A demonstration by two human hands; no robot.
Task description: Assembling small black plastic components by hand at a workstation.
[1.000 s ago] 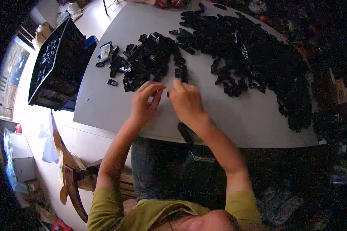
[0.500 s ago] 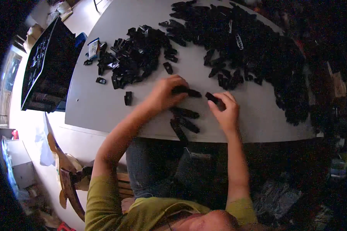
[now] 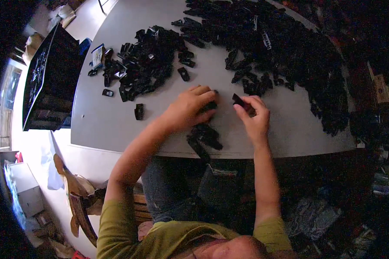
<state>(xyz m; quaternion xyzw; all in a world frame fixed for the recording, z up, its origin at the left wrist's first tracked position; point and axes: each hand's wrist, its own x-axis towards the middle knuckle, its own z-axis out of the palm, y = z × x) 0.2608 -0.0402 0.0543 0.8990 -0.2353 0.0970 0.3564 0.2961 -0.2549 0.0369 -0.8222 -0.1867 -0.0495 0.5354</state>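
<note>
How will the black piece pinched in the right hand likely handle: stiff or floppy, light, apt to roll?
Probably stiff: the black piece juts straight from the right hand with no visible sag. Likely fairly light: a simple pinch holds it. Rolling seems unlikely: its exposed end looks angular, not round.

Mostly black on the heap of parts [image 3: 145, 64] at eleven o'clock and the pile [image 3: 285, 52] at two; grey across the bench [image 3: 106, 118], olive-green on the shirt [image 3: 183, 231] at six.
</note>
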